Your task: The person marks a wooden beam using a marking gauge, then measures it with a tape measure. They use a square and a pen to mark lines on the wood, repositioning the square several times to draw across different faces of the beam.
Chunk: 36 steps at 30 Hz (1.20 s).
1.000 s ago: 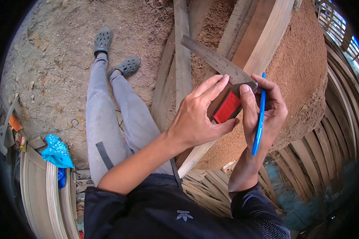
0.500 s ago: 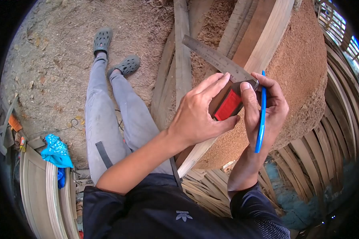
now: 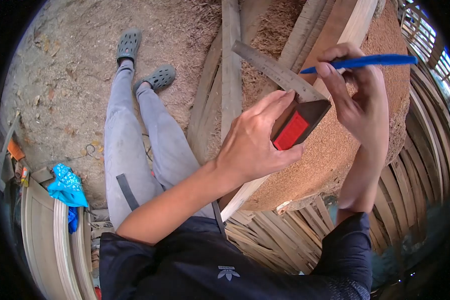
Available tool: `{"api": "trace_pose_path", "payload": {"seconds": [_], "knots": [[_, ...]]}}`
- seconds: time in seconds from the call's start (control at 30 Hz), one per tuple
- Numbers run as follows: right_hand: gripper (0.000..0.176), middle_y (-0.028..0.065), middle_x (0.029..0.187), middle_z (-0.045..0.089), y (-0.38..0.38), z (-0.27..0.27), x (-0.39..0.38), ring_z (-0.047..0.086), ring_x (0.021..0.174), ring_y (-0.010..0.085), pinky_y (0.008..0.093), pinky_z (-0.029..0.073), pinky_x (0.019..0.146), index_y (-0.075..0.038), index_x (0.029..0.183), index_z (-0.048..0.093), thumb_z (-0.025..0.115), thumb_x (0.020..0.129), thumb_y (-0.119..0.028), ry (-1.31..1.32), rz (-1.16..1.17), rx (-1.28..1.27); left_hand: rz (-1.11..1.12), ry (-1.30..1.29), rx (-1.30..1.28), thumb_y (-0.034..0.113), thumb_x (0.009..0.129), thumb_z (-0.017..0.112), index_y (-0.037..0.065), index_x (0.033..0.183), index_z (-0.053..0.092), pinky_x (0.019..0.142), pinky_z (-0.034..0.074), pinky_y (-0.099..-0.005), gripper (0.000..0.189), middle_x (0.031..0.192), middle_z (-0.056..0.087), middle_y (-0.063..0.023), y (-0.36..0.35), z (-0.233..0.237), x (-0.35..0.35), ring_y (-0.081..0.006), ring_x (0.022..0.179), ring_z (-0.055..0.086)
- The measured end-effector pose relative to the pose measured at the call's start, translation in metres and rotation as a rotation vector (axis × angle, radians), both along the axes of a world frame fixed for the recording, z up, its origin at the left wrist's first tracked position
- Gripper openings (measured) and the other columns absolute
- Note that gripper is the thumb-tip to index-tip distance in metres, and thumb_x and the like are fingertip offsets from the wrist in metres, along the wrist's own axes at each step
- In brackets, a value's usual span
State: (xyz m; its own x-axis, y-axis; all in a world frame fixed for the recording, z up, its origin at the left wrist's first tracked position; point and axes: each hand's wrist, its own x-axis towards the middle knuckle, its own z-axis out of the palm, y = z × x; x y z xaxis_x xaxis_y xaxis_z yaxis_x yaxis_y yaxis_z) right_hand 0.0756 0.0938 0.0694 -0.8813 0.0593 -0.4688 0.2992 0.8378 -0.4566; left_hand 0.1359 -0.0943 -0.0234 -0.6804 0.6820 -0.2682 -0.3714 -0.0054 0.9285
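My left hand [image 3: 257, 137] is closed around the dark stock of a try square [image 3: 292, 131], which carries a red panel. Its steel blade, marked with a scale, points to the upper left across a long wooden board [image 3: 359, 22]. The square's stock lies against the board's pale edge. Pinched between my right thumb and fingers is a blue pen [image 3: 385, 60]. The tip of the pen is just above the blade, over the board's brown face. My right hand [image 3: 362, 95] is raised to the right of the square, apart from it.
Beneath the board is a big tan mass with a rough, grainy surface [image 3: 380, 100]. More planks [image 3: 231, 75] lie beyond my left hand. Stacked wooden strips [image 3: 270, 230] fill the lower right. At the left, a turquoise cloth [image 3: 67, 186] rests on wooden panels [image 3: 37, 225].
My right hand has let go of the square and moved up and right. The pen has swung from upright to nearly level, its tip now toward the board. My left hand stays on the square.
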Motion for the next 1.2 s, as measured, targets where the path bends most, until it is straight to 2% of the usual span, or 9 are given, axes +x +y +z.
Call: {"api": "trace_pose_path", "payload": {"seconds": [0.03, 0.07, 0.13, 0.17, 0.37, 0.5, 0.57, 1.0, 1.2], "knots": [[0.010, 0.0070, 0.068, 0.063, 0.007, -0.008, -0.003, 0.061, 0.055, 0.0185, 0.0310, 0.044, 0.050, 0.000, 0.092, 0.066, 0.072, 0.095, -0.008, 0.015, 0.113, -0.013, 0.001, -0.003, -0.001, 0.030, 0.071, 0.089, -0.011, 0.139, 0.054, 0.099, 0.055, -0.0429, 0.087, 0.135, 0.059, -0.0309, 0.000, 0.000, -0.001, -0.0405, 0.118, 0.066], [0.010, 0.0070, 0.068, 0.063, 0.009, -0.011, -0.005, 0.061, 0.055, 0.0185, 0.0310, 0.044, 0.050, 0.000, 0.092, 0.066, 0.072, 0.095, -0.008, 0.012, 0.114, -0.014, -0.002, -0.026, 0.008, 0.030, 0.071, 0.089, -0.011, 0.138, 0.054, 0.100, 0.054, -0.0431, 0.086, 0.135, 0.059, -0.0315, 0.000, 0.001, -0.002, -0.0414, 0.118, 0.066], [0.011, 0.0095, 0.063, 0.058, 0.010, -0.013, -0.011, 0.058, 0.052, 0.0220, 0.0345, 0.042, 0.050, -0.001, 0.091, 0.064, 0.072, 0.095, -0.008, -0.048, 0.258, 0.001, -0.002, -0.050, 0.017, 0.030, 0.071, 0.088, -0.012, 0.137, 0.054, 0.102, 0.053, -0.0432, 0.086, 0.134, 0.059, -0.0321, 0.000, 0.000, -0.002, -0.0424, 0.119, 0.065], [0.016, 0.0093, 0.075, 0.062, 0.005, -0.009, -0.015, 0.060, 0.063, 0.0204, 0.0329, 0.041, 0.055, 0.002, 0.087, 0.064, 0.072, 0.095, -0.009, -0.131, 0.228, 0.087, 0.004, -0.045, 0.019, 0.030, 0.071, 0.088, -0.012, 0.137, 0.055, 0.102, 0.053, -0.0431, 0.085, 0.135, 0.059, -0.0322, 0.000, 0.000, -0.002, -0.0423, 0.119, 0.065], [0.017, 0.0110, 0.069, 0.056, 0.005, -0.010, -0.022, 0.055, 0.056, 0.0246, 0.0364, 0.040, 0.052, 0.002, 0.085, 0.064, 0.071, 0.095, -0.009, -0.204, 0.299, 0.068, 0.000, -0.110, 0.023, 0.030, 0.071, 0.088, -0.012, 0.135, 0.056, 0.101, 0.053, -0.0432, 0.083, 0.134, 0.059, -0.0321, 0.000, 0.002, -0.003, -0.0424, 0.119, 0.065], [0.017, 0.0109, 0.066, 0.054, 0.004, -0.012, -0.023, 0.054, 0.054, 0.0244, 0.0366, 0.039, 0.051, 0.002, 0.085, 0.063, 0.071, 0.095, -0.010, -0.172, 0.332, 0.042, 0.004, -0.081, 0.022, 0.029, 0.071, 0.088, -0.013, 0.135, 0.056, 0.101, 0.053, -0.0436, 0.082, 0.133, 0.060, -0.0316, 0.001, 0.001, -0.002, -0.0426, 0.119, 0.065], [0.016, 0.0110, 0.064, 0.053, 0.002, -0.010, -0.024, 0.054, 0.053, 0.0249, 0.0365, 0.040, 0.051, 0.002, 0.086, 0.064, 0.070, 0.095, -0.010, -0.236, 0.304, 0.076, 0.002, -0.081, 0.021, 0.029, 0.072, 0.088, -0.013, 0.134, 0.056, 0.101, 0.053, -0.0435, 0.082, 0.133, 0.060, -0.0313, 0.000, 0.002, -0.004, -0.0425, 0.118, 0.065], [0.010, 0.0104, 0.064, 0.055, 0.010, -0.012, -0.031, 0.058, 0.053, 0.0228, 0.0358, 0.042, 0.050, 0.000, 0.089, 0.061, 0.068, 0.094, -0.005, -0.210, 0.451, 0.016, 0.021, -0.069, 0.023, 0.029, 0.072, 0.088, -0.012, 0.134, 0.057, 0.101, 0.053, -0.0434, 0.081, 0.132, 0.061, -0.0306, 0.001, 0.001, -0.001, -0.0426, 0.119, 0.065], [0.009, 0.0080, 0.063, 0.054, 0.015, -0.012, -0.033, 0.057, 0.053, 0.0185, 0.0346, 0.040, 0.048, -0.001, 0.088, 0.060, 0.066, 0.094, -0.002, -0.206, 0.585, 0.121, 0.014, -0.061, 0.018, 0.029, 0.071, 0.088, -0.011, 0.136, 0.056, 0.102, 0.053, -0.0434, 0.082, 0.134, 0.060, -0.0306, 0.001, 0.000, 0.000, -0.0420, 0.119, 0.065]]}}
